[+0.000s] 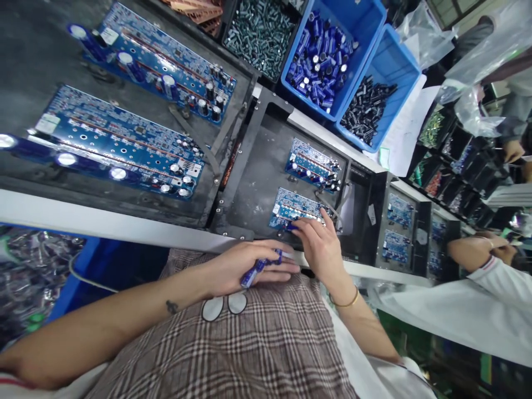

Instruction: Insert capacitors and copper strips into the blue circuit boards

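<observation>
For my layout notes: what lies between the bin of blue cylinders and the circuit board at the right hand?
In the head view: a pale strip, black tray floor, then another circuit board.

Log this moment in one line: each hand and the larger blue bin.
left hand: holding blue capacitors | right hand: at nearer circuit board in black tray | larger blue bin: beyond tray, holding more capacitors

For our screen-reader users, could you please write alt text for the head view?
A bare right hand is at the near edge of a blue circuit board in a black tray, while the left hand holds blue cylindrical components. Two blue bins of parts stand beyond.
</observation>
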The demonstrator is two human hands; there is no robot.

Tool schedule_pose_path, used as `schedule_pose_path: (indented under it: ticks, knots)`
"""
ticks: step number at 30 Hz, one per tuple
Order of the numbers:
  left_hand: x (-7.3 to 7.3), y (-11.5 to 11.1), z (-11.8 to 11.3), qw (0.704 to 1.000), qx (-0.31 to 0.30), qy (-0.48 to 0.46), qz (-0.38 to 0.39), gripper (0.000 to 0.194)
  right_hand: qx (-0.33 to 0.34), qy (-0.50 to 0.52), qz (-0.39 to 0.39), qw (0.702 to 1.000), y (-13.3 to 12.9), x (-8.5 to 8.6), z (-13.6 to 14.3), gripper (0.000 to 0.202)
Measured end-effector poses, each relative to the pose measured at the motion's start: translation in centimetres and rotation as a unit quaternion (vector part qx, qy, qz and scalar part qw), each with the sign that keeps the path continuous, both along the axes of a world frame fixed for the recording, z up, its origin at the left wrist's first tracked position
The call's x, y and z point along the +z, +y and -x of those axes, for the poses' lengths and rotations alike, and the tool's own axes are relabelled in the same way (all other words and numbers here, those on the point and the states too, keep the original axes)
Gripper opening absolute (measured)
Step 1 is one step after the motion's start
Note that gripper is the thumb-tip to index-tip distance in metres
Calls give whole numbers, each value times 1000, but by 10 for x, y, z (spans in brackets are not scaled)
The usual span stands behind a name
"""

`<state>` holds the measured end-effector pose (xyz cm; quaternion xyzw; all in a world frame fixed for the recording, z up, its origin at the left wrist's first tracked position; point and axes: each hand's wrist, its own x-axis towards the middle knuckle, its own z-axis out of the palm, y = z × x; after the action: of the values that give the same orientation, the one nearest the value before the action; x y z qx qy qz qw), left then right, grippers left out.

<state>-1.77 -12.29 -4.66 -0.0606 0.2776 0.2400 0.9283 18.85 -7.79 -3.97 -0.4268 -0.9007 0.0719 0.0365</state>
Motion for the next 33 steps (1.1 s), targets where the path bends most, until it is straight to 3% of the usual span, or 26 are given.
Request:
schedule_pose_path:
  ticks: [4, 8, 12, 20, 28, 33]
  knots:
    - [1, 2, 1, 997, -59, 37, -38, 24, 51, -13, -20, 998, -1, -2, -4, 23]
    - [3, -1, 2, 994, -53, 61, -76, 17, 111, 8, -36, 993, -1, -2, -10, 25]
    - [0, -7, 3, 998, -20, 39, -45, 20, 69, 55, -39, 995, 0, -1, -7, 20]
    - [-4, -6, 3, 998, -20, 46, -33, 21, 36, 46, -11, 998, 4, -3, -6, 16]
    - [-5, -6, 3, 999, -19, 39, -21, 19, 41, 35, -20, 998, 1, -3, -1, 15]
    - [-4, -7, 2, 999, -2, 41, 2, 17, 106, 18, -37, 994, 0, -6, -7, 23]
